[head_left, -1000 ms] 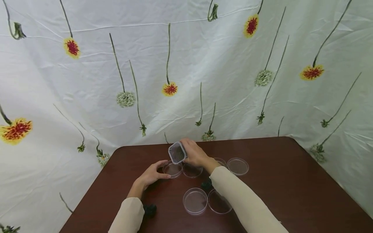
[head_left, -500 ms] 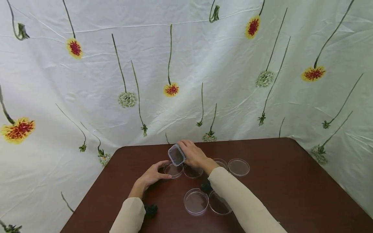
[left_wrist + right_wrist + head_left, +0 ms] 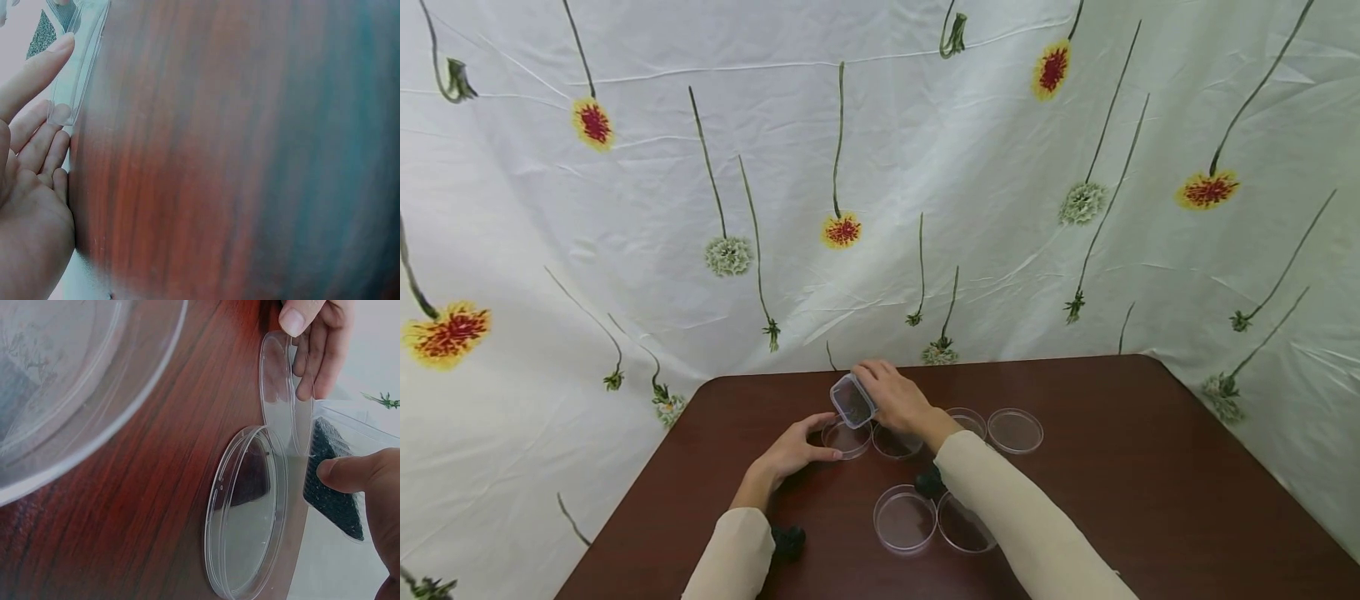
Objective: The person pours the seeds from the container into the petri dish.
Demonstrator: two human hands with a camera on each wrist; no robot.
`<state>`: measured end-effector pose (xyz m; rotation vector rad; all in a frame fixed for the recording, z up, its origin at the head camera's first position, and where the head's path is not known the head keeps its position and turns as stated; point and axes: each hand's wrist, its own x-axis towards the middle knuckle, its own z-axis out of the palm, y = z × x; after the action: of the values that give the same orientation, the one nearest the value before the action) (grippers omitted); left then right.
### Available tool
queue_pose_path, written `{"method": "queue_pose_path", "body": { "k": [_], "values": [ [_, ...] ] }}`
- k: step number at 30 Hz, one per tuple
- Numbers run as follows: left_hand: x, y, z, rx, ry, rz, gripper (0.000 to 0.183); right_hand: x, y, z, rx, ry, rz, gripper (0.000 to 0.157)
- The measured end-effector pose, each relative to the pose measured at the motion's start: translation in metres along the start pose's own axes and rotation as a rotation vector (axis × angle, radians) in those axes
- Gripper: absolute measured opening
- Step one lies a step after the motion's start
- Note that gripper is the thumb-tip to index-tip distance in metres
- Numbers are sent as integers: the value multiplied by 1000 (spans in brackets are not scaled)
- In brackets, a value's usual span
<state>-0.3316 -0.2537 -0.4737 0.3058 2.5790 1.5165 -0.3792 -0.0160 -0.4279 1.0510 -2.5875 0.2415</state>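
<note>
My left hand (image 3: 790, 452) grips a round clear petri dish (image 3: 848, 447) by its sides on the table, thumb nearest me. In the left wrist view, thumb and fingers lie on opposite sides of that dish (image 3: 80, 78). Just above it, my right hand (image 3: 897, 398) holds a small clear square plastic container (image 3: 853, 402), tipped with its mouth toward the dish. Dark fine grains (image 3: 330, 478) fill part of the container in the right wrist view, where the thumb presses its side. Whether any grains lie in the dish is hard to tell.
A second petri dish (image 3: 897, 444) sits beside the held one, and two more, including the rightmost dish (image 3: 1015, 432), stand farther right. Nearer me are a front left dish (image 3: 905, 518) and a front right dish (image 3: 964, 527), partly under the right sleeve. A flowered cloth (image 3: 880, 167) hangs behind the table.
The right hand and the container have shifted slightly left, with the container tipped a little more. My left hand keeps its hold on the petri dish.
</note>
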Motion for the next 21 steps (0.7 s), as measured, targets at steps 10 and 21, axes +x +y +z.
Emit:
{"method": "queue_pose_path", "body": {
  "k": [10, 21],
  "values": [
    [0, 0, 0, 2, 3, -32, 83, 2, -3, -1, -50, -9, -10, 82],
    [-2, 1, -1, 8, 2, -29, 82, 3, -4, -5, -80, -24, -7, 80]
  ]
}}
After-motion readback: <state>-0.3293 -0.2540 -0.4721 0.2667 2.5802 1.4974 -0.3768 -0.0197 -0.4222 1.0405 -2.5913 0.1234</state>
